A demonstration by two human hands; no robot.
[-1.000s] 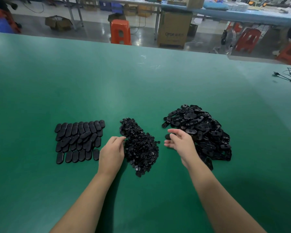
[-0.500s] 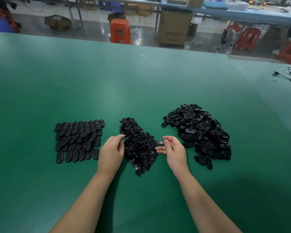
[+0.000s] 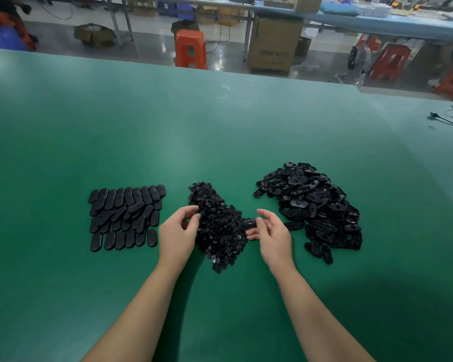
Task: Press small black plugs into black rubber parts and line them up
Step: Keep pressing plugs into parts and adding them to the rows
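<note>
L hand [image 3: 177, 232] curled at edge of plug heap [image 3: 217, 226], thumb & fingertips close; can't tell if it holds one. R hand [image 3: 272, 235] pinches one oval rubber part [image 3: 249, 223]. Plugs small, glossy. Finished ovals [image 3: 124, 216] in rows left; loose matte parts pile [image 3: 314, 205] right, on green table [image 3: 220, 126].

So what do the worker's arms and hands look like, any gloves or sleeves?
No gloves and no sleeves in view: the left hand and right hand are bare, as are both forearms down to the frame's edge. No watch, ring or wristband shows.
</note>
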